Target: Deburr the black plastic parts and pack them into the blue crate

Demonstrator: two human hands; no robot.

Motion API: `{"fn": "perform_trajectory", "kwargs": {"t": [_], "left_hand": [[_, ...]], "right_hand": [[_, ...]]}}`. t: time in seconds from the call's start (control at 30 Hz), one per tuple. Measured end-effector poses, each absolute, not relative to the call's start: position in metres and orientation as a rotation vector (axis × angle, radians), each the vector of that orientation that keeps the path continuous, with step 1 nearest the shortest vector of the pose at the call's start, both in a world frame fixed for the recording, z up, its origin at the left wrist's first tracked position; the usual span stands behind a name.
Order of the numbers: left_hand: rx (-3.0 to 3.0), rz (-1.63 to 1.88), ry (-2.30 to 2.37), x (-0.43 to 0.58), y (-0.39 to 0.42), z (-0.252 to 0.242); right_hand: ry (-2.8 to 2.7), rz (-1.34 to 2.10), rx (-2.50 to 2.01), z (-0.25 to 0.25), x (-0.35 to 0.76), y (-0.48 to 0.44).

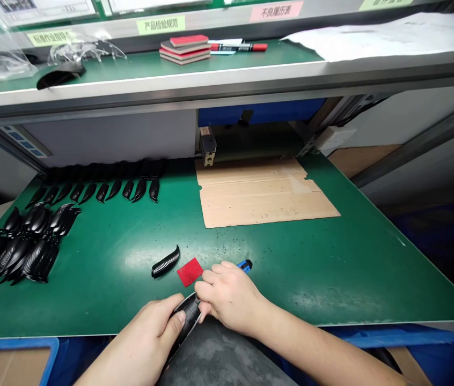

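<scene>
On the bench (291, 284) before me, my left hand (142, 335) and right hand (229, 292) meet around a curved part (189, 316), with a utility knife (244, 264) poking out just beyond my right hand. A loose part (166, 261) and a small pad (190, 272) lie just ahead. Further left sit a heap (29, 246) and a row (94, 190) of parts, while flattened cardboard (263, 195) lies to the right, beneath a shelf (170, 69).
</scene>
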State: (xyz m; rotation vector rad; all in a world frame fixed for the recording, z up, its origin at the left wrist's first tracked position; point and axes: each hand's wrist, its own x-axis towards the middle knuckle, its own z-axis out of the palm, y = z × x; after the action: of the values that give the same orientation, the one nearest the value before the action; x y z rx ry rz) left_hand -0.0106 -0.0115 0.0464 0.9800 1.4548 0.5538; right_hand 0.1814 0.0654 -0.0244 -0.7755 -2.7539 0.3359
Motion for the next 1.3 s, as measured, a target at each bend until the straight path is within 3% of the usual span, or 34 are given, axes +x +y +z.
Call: {"fn": "perform_trajectory", "kwargs": {"t": [0.1,0.27,0.37,0.47,0.67,0.83,1.03,1.3], "left_hand": [[1.181,0.395,1.486,-0.009,-0.009,0.047],[1.226,0.349,1.538,-0.010,-0.008,0.046],[1.098,0.375,1.501,-0.013,-0.009,0.046],[0.936,0.425,1.370,-0.014,-0.008,0.046],[0.759,0.544,1.319,-0.012,-0.008,0.039],[0.672,0.689,1.310,-0.008,-0.012,0.028],[0.653,0.748,1.482,0.002,-0.015,0.019],[0.826,0.698,1.456,0.003,-0.019,0.020]], "right_hand": [[-2.775,0.536,-0.740,-0.025,0.183,0.068],[-2.495,1.480,-0.524,-0.024,0.188,0.077],[-2.203,1.722,-0.598,-0.028,0.188,0.077],[-2.232,1.489,-0.772,-0.032,0.185,0.071],[-2.612,0.696,-0.846,-0.037,0.180,0.064],[-2.714,0.394,-0.869,-0.036,0.181,0.067],[-2.728,0.285,-0.902,-0.036,0.177,0.065],[-2.782,0.471,-0.859,-0.043,0.173,0.064]]}}
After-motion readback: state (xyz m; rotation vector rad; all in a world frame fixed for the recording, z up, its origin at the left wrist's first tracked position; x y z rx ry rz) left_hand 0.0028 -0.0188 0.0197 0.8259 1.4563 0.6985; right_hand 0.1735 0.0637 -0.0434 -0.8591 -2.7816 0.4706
